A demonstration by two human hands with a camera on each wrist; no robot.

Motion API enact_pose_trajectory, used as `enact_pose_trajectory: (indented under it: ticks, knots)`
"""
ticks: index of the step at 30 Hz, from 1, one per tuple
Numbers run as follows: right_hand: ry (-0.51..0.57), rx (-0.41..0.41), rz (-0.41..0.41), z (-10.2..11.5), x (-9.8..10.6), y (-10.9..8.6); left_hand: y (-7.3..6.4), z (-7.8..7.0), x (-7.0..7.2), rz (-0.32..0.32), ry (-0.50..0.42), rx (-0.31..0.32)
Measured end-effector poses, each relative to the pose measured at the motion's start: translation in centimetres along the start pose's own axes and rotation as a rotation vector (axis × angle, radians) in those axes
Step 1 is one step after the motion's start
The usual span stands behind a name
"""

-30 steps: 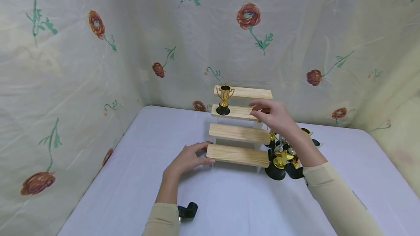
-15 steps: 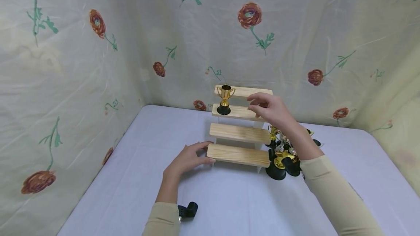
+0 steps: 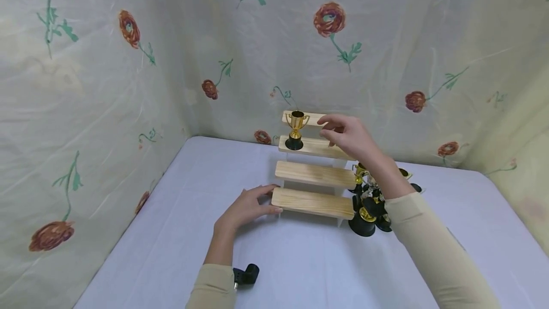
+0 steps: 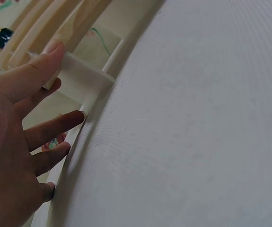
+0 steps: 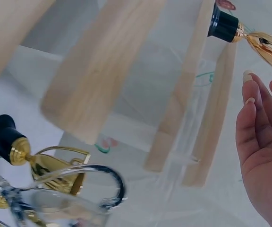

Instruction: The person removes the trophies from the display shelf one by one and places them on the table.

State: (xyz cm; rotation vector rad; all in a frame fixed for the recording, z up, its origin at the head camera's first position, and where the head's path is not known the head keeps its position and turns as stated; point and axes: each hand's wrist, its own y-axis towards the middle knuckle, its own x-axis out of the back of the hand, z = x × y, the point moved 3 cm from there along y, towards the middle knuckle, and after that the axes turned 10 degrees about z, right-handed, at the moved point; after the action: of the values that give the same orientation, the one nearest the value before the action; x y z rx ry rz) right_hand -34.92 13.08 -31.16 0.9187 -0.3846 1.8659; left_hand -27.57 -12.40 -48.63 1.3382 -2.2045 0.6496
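A four-step wooden display stand [image 3: 313, 201] stands on the white-covered table. My left hand [image 3: 246, 206] holds the left end of its lowest board, thumb in front and index finger behind in the left wrist view, the other fingers spread. A small gold trophy cup [image 3: 295, 130] with a black base stands upright at the left of the third board up. My right hand [image 3: 351, 137] hovers over the upper boards, right of this cup, its fingers loosely bent. Nothing shows between them in the right wrist view, where the fingertips [image 5: 248, 78] lie close to the cup.
Several gold and silver trophies [image 5: 55, 175] cluster right of the stand, partly hidden by my right forearm. The wrist camera [image 3: 248, 274] shows beside my left sleeve. Flowered cloth [image 3: 240, 27] hangs behind and on both sides of the table.
My right hand has moved up and left over the stand, closer to the gold cup. The left hand keeps its place on the lowest board. The cup stays where it was.
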Motion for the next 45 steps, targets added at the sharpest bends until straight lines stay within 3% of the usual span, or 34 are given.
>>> enact_pose_trajectory:
  ticks: [12, 30, 45]
  knots:
    - [-0.016, -0.005, -0.018, 1.1, 0.6, 1.8, 0.1, -0.3, 0.3, 0.009, 0.004, 0.019]
    - [0.048, 0.006, -0.033, 1.5, -0.9, 3.1, 0.2, 0.1, 0.1, 0.006, -0.004, 0.031]
    - [0.021, 0.072, -0.127, 1.6, -1.1, 3.2, 0.4, 0.4, -0.1, 0.002, -0.006, 0.04]
